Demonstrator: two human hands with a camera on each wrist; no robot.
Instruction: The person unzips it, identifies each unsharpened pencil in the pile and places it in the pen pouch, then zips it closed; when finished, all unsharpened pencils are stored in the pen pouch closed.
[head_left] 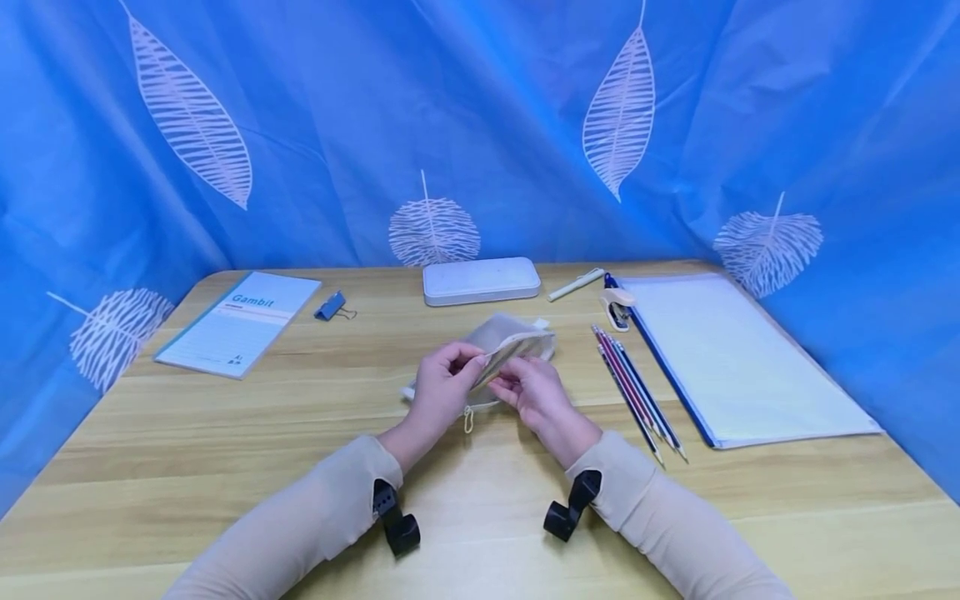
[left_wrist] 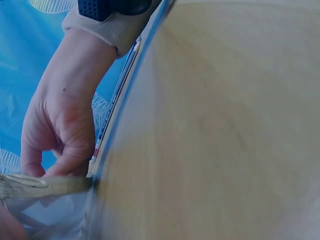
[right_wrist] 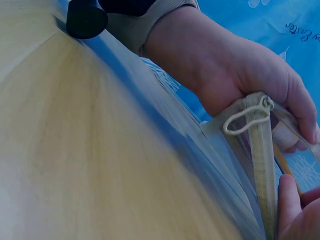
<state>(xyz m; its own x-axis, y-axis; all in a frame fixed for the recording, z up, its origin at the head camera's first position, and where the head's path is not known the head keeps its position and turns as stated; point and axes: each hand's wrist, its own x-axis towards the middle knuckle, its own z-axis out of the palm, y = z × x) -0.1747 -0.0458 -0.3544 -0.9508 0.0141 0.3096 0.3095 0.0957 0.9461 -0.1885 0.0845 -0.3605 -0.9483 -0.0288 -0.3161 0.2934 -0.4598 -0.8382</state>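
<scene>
A translucent zip pouch [head_left: 495, 332] sits at mid table, tilted up, with its mouth parted. My left hand [head_left: 442, 387] pinches one side of the mouth between thumb and fingers. On the other side, my right hand [head_left: 542, 402] grips the mouth's edge with bent fingers, the fingertips partly hidden. A pale zipper band [right_wrist: 261, 165] runs between the hands in the right wrist view, with a cord pull loop [right_wrist: 245, 120] at its end beside my left hand. The left wrist view has my right hand [left_wrist: 67, 125] curled down over the band, the tips hidden behind it.
Pencils [head_left: 637, 385] lie right of the pouch, beside a blue-edged folder [head_left: 750, 358]. A small stapler [head_left: 617, 308] and a pale pen [head_left: 576, 284] lie beyond them. Behind the pouch is a white case [head_left: 482, 282]. A binder clip [head_left: 330, 306] and notebook [head_left: 240, 325] lie left.
</scene>
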